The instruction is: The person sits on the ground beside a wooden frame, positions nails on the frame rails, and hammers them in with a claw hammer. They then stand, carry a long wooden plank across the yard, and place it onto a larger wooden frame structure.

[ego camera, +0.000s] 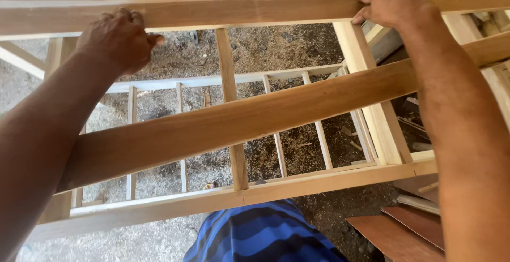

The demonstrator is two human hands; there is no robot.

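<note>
— Right, start at the fingers: what are they doing?

— The left hand (119, 39) is curled over the near edge of the top rail (239, 11), fingers folded down on its upper face, thumb tucked just under it. The right hand (393, 2) grips the same rail further along, fingers wrapped over the edge, knuckles toward the camera. Both are closed on the wood, not spread.

— And the rail's long axis?

— It runs side to side across the view, so the hands sit well apart along it, one toward each end. Neither looks clearly nearer to it; both already touch it.

— What lies below that rail?

— A loose diagonal plank (239, 124) crosses under it, low beneath the left forearm, rising toward the right forearm. Under the plank, pale uprights (231, 108) drop from the top rail to a bottom rail (223, 198), making an open wooden frame. A second, slimmer lattice frame (297, 113) shows through the gaps.

— And beyond that?

— Further from the rail, sawdust-strewn ground (276, 49), blue striped clothing (260, 233) near the bottom rail, and reddish boards (404, 230) to the right of it
</note>
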